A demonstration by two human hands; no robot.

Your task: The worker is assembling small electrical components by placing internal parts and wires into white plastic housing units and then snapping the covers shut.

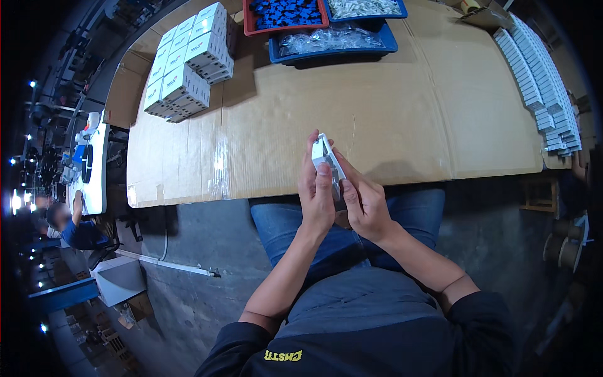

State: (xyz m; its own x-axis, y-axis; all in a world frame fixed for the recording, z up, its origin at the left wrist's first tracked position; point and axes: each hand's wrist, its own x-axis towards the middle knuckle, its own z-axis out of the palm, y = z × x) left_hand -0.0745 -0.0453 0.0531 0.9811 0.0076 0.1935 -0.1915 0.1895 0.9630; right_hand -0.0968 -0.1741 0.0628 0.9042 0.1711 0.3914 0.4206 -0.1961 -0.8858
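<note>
A small white carton (318,155) is held up in front of me, just over the near edge of the cardboard-covered table. My left hand (317,202) closes round its left side, with the thumb on the near face. From the right, my right hand (369,208) grips the lower right part with thumb and fingers. A dark gap shows along the carton, as if one side stands apart; what is inside cannot be made out. Part of the carton is hidden by my fingers.
Stacked white boxes (182,88) stand at the far left. At the back are a red tray (251,27) of blue pieces and blue bins (282,59) of clear plastic and pale parts. Rows of white cartons (534,75) line the right. A person (81,234) sits at a white table (96,179).
</note>
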